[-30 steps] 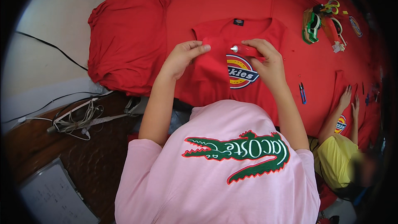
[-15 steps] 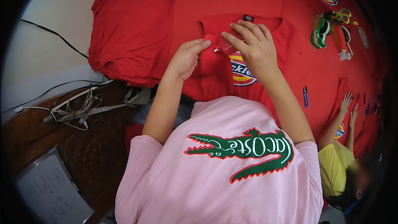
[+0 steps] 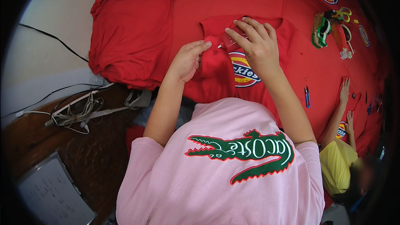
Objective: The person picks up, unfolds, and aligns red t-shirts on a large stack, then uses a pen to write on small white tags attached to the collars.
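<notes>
A red garment (image 3: 216,79) with a round yellow, red and blue patch (image 3: 243,73) lies flat in front of me on a table covered in red cloth. My left hand (image 3: 187,58) pinches a fold of the garment's fabric just left of the patch. My right hand (image 3: 254,43) rests above the patch, near the collar, and grips a small red tool (image 3: 228,41) whose pale tip points left toward my left thumb. My pink shirt with a green crocodile figure fills the lower middle.
A heap of red fabric (image 3: 129,37) lies at the left. Scissors and tape holders (image 3: 333,29) sit at the far right, with a small blue clip (image 3: 307,96) nearer. A co-worker in yellow (image 3: 339,164) has a hand (image 3: 344,91) on the cloth. Cables (image 3: 79,110) trail at the left.
Both hands have shifted up the garment, from the patch toward the collar. My right hand now holds the small red tool with its tip at the fold pinched by my left hand.
</notes>
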Tool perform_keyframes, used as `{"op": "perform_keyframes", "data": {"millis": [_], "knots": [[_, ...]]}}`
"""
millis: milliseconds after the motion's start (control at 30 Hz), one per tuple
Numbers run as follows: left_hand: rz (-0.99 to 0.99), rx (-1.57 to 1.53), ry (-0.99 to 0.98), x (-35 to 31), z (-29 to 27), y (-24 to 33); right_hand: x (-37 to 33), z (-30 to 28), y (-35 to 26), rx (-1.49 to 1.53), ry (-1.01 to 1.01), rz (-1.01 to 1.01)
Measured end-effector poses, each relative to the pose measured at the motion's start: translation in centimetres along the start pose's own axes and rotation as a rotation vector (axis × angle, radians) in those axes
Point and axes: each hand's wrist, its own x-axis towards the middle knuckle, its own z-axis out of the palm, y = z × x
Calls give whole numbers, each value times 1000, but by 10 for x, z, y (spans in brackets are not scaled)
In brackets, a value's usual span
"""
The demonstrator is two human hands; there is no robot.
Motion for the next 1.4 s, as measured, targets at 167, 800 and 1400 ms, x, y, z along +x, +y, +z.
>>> {"op": "perform_keyframes", "data": {"millis": [167,800,1400], "knots": [[-12,-15,6,0,1,2,3,3,4,-15,10,54],[35,-32,17,6,-4,-3,-16,4,-25,75,4,-6],[5,-36,-75,4,-1,-7,-152,27,121,664,370,1065]]}}
